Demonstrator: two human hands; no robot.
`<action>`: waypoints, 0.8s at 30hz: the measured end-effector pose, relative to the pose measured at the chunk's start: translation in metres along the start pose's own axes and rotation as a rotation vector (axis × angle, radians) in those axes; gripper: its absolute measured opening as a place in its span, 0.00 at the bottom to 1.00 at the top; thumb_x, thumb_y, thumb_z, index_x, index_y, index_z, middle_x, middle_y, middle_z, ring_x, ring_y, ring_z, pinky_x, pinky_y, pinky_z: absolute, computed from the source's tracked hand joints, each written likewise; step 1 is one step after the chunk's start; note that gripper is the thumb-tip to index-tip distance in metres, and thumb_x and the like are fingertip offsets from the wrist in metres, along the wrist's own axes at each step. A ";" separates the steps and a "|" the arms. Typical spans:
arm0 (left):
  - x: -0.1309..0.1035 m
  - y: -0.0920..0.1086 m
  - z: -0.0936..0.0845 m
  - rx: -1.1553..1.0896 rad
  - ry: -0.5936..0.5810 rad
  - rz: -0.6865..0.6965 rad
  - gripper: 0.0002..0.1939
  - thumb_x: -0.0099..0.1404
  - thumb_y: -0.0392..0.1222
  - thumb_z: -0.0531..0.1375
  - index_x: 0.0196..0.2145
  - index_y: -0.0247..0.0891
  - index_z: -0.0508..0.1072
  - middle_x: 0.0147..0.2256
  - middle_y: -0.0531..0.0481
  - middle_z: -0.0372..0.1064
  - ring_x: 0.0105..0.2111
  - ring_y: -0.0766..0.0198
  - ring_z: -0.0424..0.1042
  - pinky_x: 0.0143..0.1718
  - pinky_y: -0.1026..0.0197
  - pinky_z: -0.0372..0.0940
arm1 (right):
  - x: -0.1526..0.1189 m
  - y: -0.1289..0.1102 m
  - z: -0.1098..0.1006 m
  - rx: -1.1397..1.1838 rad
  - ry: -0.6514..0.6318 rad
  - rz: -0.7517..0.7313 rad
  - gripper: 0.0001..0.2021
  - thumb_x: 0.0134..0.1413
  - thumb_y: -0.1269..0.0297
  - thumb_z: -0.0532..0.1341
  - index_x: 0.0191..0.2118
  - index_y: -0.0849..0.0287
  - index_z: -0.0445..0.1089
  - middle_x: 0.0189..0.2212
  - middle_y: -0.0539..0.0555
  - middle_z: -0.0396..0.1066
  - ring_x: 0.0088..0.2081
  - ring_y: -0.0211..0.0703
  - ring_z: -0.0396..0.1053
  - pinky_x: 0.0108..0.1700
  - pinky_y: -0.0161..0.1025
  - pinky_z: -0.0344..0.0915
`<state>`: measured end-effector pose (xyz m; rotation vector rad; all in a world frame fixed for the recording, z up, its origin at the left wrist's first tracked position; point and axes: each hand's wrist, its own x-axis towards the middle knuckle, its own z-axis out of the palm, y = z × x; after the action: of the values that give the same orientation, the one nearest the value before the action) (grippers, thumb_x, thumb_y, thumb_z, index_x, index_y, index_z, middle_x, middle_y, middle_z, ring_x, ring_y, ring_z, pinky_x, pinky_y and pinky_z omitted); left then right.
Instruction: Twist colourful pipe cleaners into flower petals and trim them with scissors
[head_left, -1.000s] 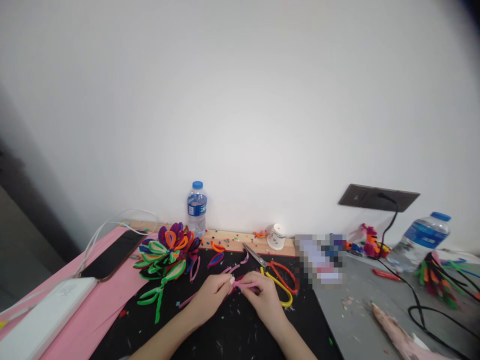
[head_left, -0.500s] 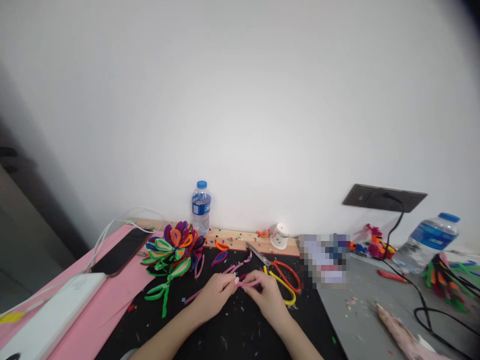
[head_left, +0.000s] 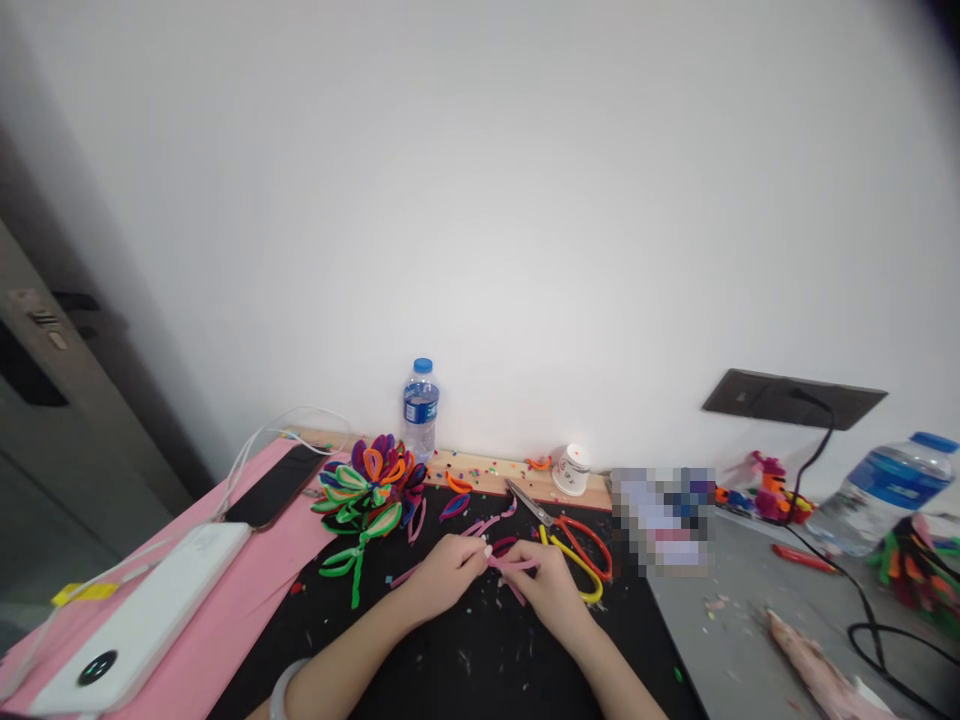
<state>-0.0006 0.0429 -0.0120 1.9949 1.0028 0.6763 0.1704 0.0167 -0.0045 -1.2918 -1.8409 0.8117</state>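
Observation:
At the middle of the black mat, my left hand (head_left: pixel 452 572) is closed, its thumb and fingers pinching one end of a pink pipe cleaner (head_left: pixel 517 565). Close beside it on the right, my right hand (head_left: pixel 546 582) pinches the same pink strip, whose free parts stick out by the fingers. More pink strips (head_left: pixel 484 525) lie behind my hands. Scissors (head_left: pixel 555 522) with red and yellow handles rest just behind my right hand. A colorful pipe-cleaner flower bunch (head_left: pixel 371 490) with a green stem lies to the left.
A water bottle (head_left: pixel 421 410) and a paper cup (head_left: pixel 572 470) stand by the wall. On the pink sheet (head_left: pixel 277 590) lie a phone (head_left: pixel 276 487) and a white power bank (head_left: pixel 146 625). Rightward are another bottle (head_left: pixel 885 490), a black cable (head_left: pixel 862 600) and a red tool (head_left: pixel 804 558).
The view has turned slightly left, so everything appears shifted right. Both hands keep pinching the pink strip, and a pink end now shows below the right fingers.

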 end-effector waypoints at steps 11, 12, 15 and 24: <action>-0.004 0.005 -0.002 0.028 -0.053 0.031 0.16 0.62 0.37 0.44 0.17 0.36 0.58 0.17 0.58 0.49 0.21 0.69 0.52 0.24 0.65 0.46 | -0.001 0.003 0.004 0.009 -0.022 -0.022 0.09 0.49 0.66 0.57 0.21 0.61 0.64 0.14 0.43 0.56 0.18 0.33 0.54 0.22 0.31 0.51; -0.004 0.006 -0.002 0.029 -0.058 0.032 0.16 0.62 0.36 0.44 0.18 0.36 0.58 0.17 0.58 0.49 0.21 0.69 0.53 0.24 0.65 0.46 | -0.001 0.002 0.004 -0.004 -0.018 -0.047 0.10 0.50 0.66 0.57 0.21 0.61 0.63 0.14 0.43 0.55 0.18 0.33 0.53 0.22 0.31 0.50; -0.005 0.008 -0.002 0.030 -0.070 0.031 0.15 0.60 0.34 0.45 0.18 0.36 0.59 0.17 0.58 0.50 0.21 0.69 0.54 0.24 0.65 0.46 | -0.002 -0.001 0.003 0.014 -0.042 -0.092 0.09 0.52 0.67 0.55 0.23 0.60 0.63 0.15 0.44 0.56 0.19 0.33 0.54 0.23 0.30 0.51; -0.004 0.007 0.000 0.016 -0.079 0.027 0.14 0.59 0.33 0.45 0.17 0.36 0.57 0.17 0.58 0.50 0.20 0.70 0.52 0.23 0.65 0.45 | -0.004 0.003 0.007 0.114 -0.065 -0.030 0.09 0.54 0.65 0.53 0.24 0.59 0.62 0.16 0.44 0.58 0.18 0.33 0.57 0.23 0.30 0.54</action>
<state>-0.0001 0.0367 -0.0064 2.0363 0.9387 0.6007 0.1669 0.0129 -0.0112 -1.1760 -1.8329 0.9385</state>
